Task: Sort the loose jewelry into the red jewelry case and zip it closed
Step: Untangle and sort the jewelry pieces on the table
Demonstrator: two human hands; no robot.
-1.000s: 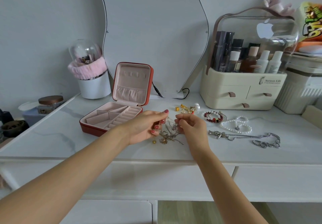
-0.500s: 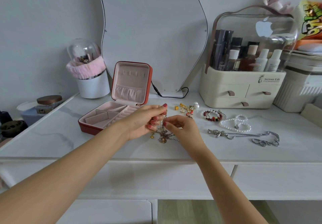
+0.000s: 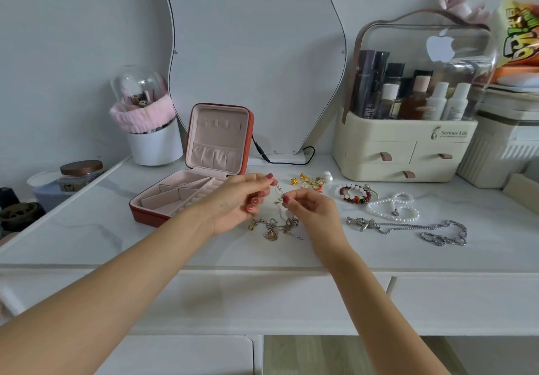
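The red jewelry case (image 3: pixel 151 216) lies open on the white table, its pink lid upright and its compartments bare. Just right of it, my left hand (image 3: pixel 237 201) pinches the top of a thin charm chain (image 3: pixel 274 227), and my right hand (image 3: pixel 313 210) pinches the same chain lower down. The chain's tangled end and pendants rest on the table below my fingers. Further right lie gold earrings and a pearl (image 3: pixel 313 181), a red bead bracelet (image 3: pixel 354 194), a pearl necklace (image 3: pixel 393 207) and a silver ball chain (image 3: pixel 414 227).
A wavy mirror (image 3: pixel 253 54) leans on the wall behind the case, its black cable on the table. A cream cosmetics organizer (image 3: pixel 405 147) stands at the back right, a white brush holder (image 3: pixel 154 144) at the back left, and jars (image 3: pixel 80 173) sit beyond the left edge.
Both hands have lifted the chain's upper part off the table. My left hand rose above the right, stretching the chain upright, while its tangled end stays on the surface.
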